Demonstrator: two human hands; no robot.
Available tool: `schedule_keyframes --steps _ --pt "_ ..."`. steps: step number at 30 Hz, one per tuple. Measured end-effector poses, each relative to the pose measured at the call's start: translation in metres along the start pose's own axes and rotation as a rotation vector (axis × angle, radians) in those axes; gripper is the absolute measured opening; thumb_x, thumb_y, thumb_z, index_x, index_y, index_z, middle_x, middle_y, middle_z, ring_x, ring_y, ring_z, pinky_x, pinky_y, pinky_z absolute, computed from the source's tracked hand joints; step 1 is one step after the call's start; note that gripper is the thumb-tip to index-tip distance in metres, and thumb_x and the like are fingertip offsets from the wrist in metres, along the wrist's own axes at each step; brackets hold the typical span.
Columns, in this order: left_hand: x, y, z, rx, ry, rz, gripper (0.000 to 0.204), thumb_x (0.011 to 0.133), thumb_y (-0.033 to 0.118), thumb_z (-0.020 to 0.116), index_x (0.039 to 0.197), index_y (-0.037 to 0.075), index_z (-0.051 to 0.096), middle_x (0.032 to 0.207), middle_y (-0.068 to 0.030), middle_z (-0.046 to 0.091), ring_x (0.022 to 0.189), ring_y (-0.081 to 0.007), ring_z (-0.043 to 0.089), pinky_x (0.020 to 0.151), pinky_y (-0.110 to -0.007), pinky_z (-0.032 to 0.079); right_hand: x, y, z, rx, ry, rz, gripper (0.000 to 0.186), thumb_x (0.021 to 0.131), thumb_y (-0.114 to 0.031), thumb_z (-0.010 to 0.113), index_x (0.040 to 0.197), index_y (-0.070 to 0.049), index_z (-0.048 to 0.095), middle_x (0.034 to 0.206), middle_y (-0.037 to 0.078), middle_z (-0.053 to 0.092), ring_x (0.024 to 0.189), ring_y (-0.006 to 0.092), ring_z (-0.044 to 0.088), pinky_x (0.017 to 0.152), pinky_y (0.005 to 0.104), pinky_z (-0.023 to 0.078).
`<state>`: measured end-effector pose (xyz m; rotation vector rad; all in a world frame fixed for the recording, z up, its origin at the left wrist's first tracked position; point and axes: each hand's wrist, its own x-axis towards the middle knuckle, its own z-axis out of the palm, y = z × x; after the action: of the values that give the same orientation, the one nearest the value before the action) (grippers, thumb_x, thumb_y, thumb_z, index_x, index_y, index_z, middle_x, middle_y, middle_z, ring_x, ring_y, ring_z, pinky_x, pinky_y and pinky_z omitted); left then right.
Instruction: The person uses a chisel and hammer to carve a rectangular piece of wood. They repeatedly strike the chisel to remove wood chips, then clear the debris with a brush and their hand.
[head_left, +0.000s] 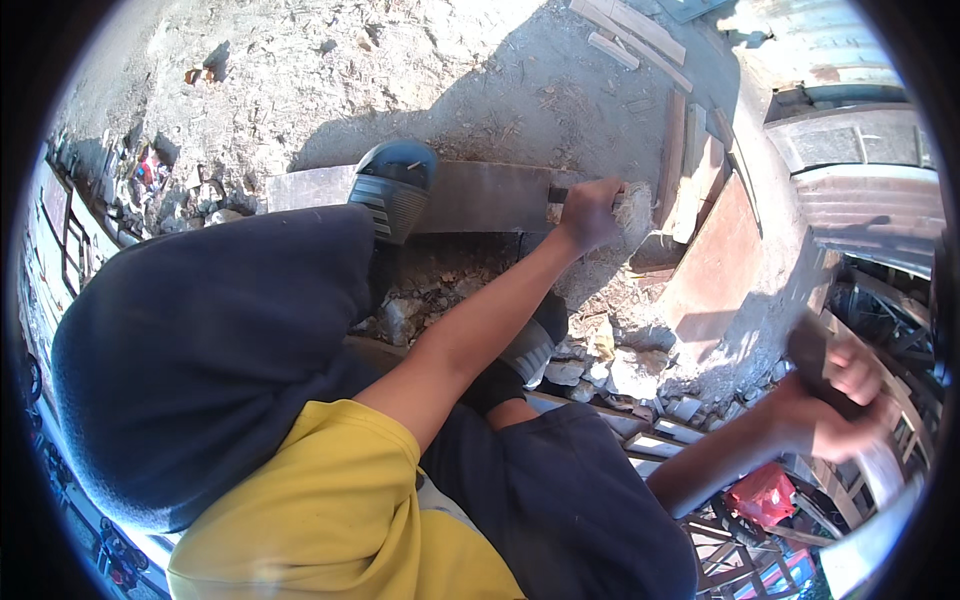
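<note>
My left hand (592,213) is closed, knuckles up, at the right end of a long grey-brown plank (490,198). A short dark stick (557,195) sticks out of its left side; the rest is hidden by the fingers. A pale, rough lump (635,212) lies just right of the hand. Off to the right and raised, my right hand (845,410) is wrapped round the dark handle (808,350) of what looks like a large knife, blurred by motion. Its pale blade (880,475) points down. My slide sandal (395,190) rests on the plank.
Loose boards (685,170) and a reddish-brown panel (710,260) lie beyond the left hand. Broken stones (630,370) lie below the plank. Corrugated sheets (870,200) stand far right. A red plastic bag (762,495) sits among wooden slats under my right forearm.
</note>
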<state>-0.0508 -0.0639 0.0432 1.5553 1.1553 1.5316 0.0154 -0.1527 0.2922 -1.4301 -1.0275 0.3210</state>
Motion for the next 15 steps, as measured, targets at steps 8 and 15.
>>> schedule_keyframes --steps 8,15 --pt "-0.007 -0.002 -0.009 -0.131 -0.11 -0.005 0.023 0.064 0.012 0.07 0.084 0.005 0.059 0.071 -0.0167 0.06 0.067 -0.0346 0.061 0.058 -0.038 0.047 -0.075 0.113 -0.032 -0.274 -0.434 1.025 0.014 0.078 -0.012 0.059 0.071 -0.005 0.049 0.056 0.002 0.047 0.043 0.0102 0.046 0.04 0.0256 0.041" --pt "0.018 -0.06 -0.042 0.207 0.056 0.122 0.012 0.079 0.017 0.064 0.082 0.006 0.059 0.067 -0.0052 0.059 0.059 -0.0196 0.057 0.055 -0.033 0.045 -0.138 0.202 -0.088 -0.126 -0.368 1.351 0.013 0.078 -0.012 0.06 0.079 -0.003 0.05 0.059 0.003 0.049 0.046 0.0122 0.049 0.042 0.0282 0.044"
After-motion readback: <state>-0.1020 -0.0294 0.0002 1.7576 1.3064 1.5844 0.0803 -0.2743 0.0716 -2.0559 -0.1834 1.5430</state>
